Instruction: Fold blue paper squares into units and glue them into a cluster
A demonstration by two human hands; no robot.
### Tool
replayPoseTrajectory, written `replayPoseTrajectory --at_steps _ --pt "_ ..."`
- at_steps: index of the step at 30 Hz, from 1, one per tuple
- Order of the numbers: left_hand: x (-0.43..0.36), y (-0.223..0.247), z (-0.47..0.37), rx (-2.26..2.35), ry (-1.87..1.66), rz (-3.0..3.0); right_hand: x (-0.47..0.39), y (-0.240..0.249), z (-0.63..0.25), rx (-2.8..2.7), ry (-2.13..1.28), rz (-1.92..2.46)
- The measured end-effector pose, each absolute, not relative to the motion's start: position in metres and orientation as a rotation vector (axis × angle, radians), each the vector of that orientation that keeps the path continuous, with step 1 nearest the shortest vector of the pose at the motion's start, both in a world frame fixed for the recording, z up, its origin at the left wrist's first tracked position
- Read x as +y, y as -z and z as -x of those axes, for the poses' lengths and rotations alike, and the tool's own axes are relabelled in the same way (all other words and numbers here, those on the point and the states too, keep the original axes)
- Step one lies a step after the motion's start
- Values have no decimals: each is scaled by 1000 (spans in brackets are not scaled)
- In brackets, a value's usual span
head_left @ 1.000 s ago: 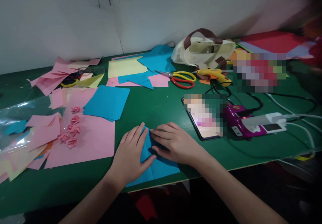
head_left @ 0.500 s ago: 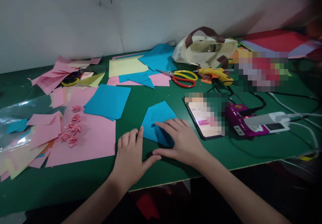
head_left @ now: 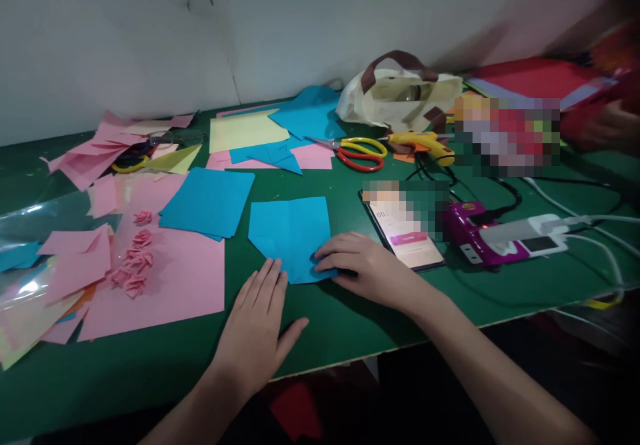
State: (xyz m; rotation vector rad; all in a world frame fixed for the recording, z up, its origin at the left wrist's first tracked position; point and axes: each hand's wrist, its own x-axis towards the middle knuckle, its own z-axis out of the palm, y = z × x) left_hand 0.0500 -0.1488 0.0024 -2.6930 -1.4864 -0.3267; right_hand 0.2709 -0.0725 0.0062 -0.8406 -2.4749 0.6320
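The blue sheet (head_left: pixel 290 235) is set in from the tabletop (head_left: pixel 335 335)'s front edge, just beyond the left hand (head_left: pixel 257 322) (spread, released); its near-right corner is touched by the right hand (head_left: pixel 365 268), whose grip cannot be told.

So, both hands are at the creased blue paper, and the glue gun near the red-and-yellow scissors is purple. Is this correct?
Not quite: the glue gun near the scissors is yellow, not purple, as the head view shows. The left hand and right hand are indeed at the creased blue paper.
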Motion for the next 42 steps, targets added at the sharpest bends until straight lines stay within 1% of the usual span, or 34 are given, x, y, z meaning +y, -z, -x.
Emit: replayPoseTrajectory --at_steps 6,12,29,37,42 --pt "-152 -3 -48 -1428 265 2726 -76 -5 -273 -2351 -837 891" --pt "-150 -6 -51 -1356 313 2817 -79 -2 -261 -2162 -760 1047" --pt "-152 -5 -56 -1345 340 2747 -81 -6 -251 -1940 -855 1328" --pt "-153 -2 -54 -1360 376 2765 -77 -10 -263 -2036 -1040 1214" --pt "-153 -5 -53 -1354 324 2775 -78 -11 -265 -2045 -1026 1214"
